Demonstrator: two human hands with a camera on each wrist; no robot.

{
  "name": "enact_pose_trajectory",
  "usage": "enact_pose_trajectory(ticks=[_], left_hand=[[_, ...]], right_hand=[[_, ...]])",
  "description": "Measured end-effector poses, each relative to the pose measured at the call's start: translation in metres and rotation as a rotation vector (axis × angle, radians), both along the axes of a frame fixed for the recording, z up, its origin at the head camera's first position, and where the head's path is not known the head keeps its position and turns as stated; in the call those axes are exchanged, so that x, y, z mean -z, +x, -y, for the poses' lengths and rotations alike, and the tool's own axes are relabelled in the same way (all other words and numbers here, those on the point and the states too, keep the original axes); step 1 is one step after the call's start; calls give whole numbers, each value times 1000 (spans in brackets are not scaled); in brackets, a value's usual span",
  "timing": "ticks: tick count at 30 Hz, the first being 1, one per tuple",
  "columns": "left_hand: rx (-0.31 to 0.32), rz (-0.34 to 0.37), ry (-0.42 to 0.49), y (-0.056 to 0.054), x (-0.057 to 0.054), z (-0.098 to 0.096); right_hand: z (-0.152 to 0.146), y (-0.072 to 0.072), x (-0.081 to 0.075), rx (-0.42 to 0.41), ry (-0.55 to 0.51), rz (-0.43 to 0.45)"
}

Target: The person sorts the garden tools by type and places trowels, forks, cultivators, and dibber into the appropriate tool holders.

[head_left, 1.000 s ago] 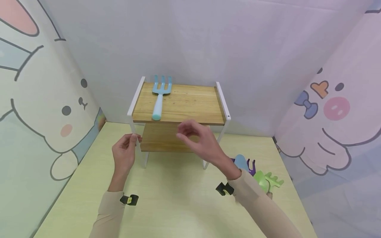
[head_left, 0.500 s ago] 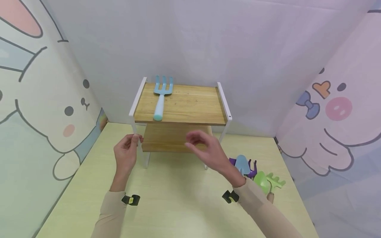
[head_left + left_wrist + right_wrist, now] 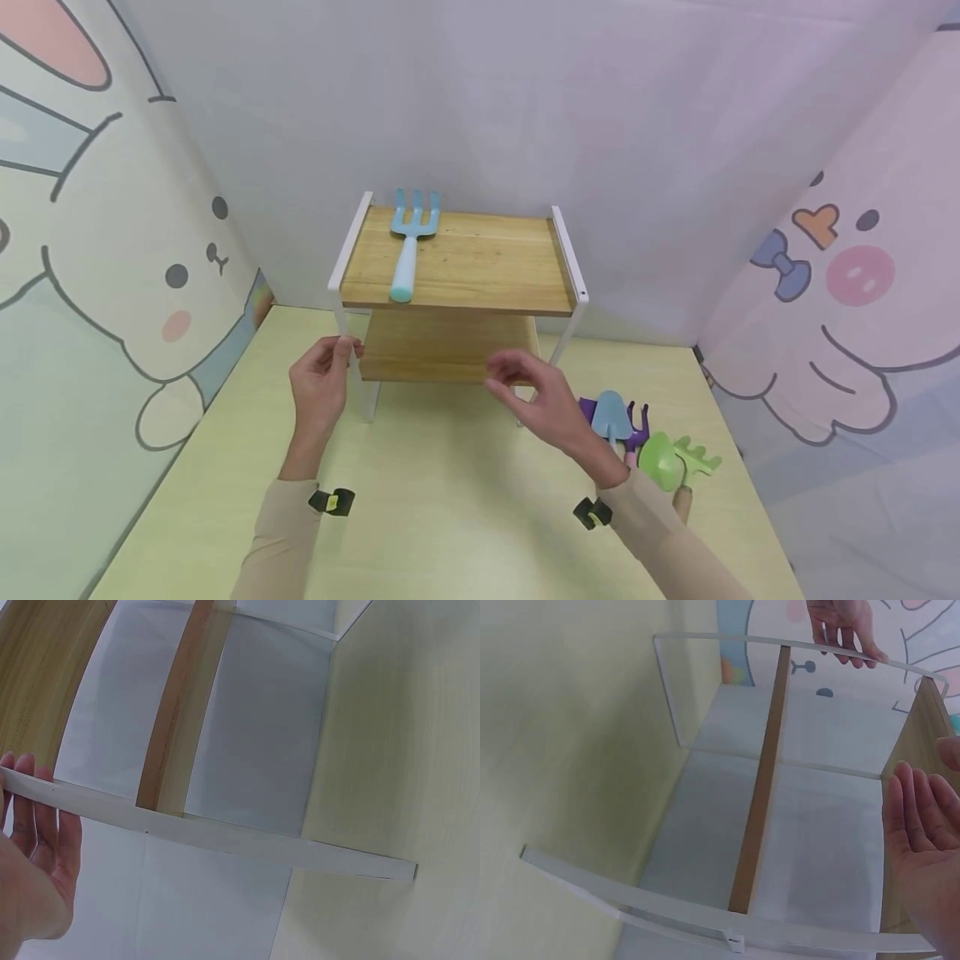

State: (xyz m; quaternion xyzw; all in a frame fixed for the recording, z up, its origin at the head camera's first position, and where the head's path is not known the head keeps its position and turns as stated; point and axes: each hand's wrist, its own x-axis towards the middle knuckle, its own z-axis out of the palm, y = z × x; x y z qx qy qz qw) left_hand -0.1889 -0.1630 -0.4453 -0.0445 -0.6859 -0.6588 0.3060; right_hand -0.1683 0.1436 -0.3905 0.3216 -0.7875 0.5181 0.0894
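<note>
A two-tier wooden shelf rack [image 3: 487,262] with a white metal frame stands at the back of the table. My left hand [image 3: 318,387] holds its front left leg [image 3: 225,838], fingers wrapping behind the white bar. On the left side of the top board lies a light-blue hand fork [image 3: 405,265], tines toward the wall. My right hand [image 3: 551,407] hovers in front of the rack's right side, fingers loosely curved, thumb apart, nothing between them. The lower board [image 3: 450,346] bears nothing in sight; the right hand overlaps its right end in the head view.
Right of the rack lie several toy garden tools: a blue shovel [image 3: 611,414], a purple fork [image 3: 637,432], a green shovel [image 3: 660,461] and a green rake [image 3: 697,458]. My right forearm partly covers their handles. Cartoon-printed cloth [image 3: 480,108] surrounds the table [image 3: 420,517].
My right hand has drawn away from the rack, rightward and toward me, uncovering more of the blue shovel and the lower board. The left hand keeps its place on the leg.
</note>
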Motion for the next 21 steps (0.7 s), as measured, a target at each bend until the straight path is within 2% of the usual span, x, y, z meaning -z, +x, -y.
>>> enact_pose_trajectory(ticks=[3, 6, 9, 12, 16, 21], left_hand=[[4, -1, -4, 6, -11, -3], [8, 1, -7, 10, -17, -5], [5, 2, -5, 11, -18, -5], [0, 2, 0, 11, -17, -5], [8, 5, 7, 10, -16, -4], [19, 8, 7, 10, -15, -5]], right_hand=[[-2, 4, 2, -1, 14, -15], [-7, -1, 19, -7, 19, -41], [-14, -7, 41, -15, 29, -66], [-21, -10, 55, -33, 35, -73], [-31, -8, 66, -41, 33, -47], [-42, -3, 77, -9, 46, -14]])
